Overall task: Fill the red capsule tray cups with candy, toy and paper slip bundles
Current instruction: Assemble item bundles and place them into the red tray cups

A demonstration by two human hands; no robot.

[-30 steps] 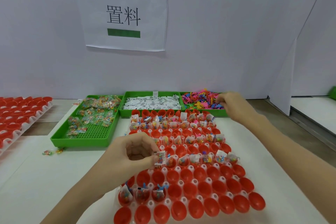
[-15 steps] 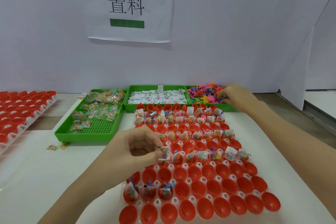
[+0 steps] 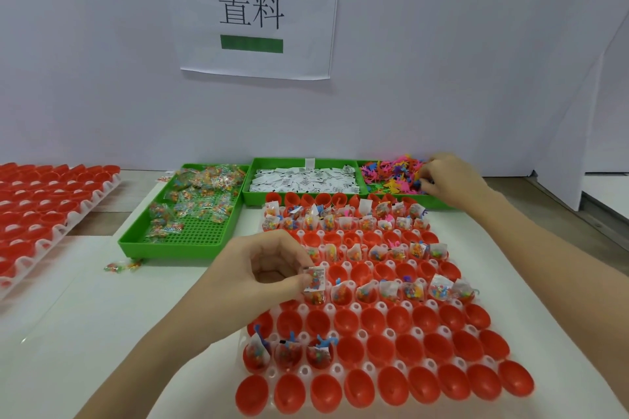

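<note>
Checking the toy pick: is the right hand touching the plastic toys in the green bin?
Touching. The head view shows the right hand with curled fingertips down in the pile of colourful plastic toys, no gap visible.

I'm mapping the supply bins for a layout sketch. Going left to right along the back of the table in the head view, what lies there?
Spare red cup tray → green candy tray → green paper-slip tray → green toy tray, where the right hand is reaching in.
</note>
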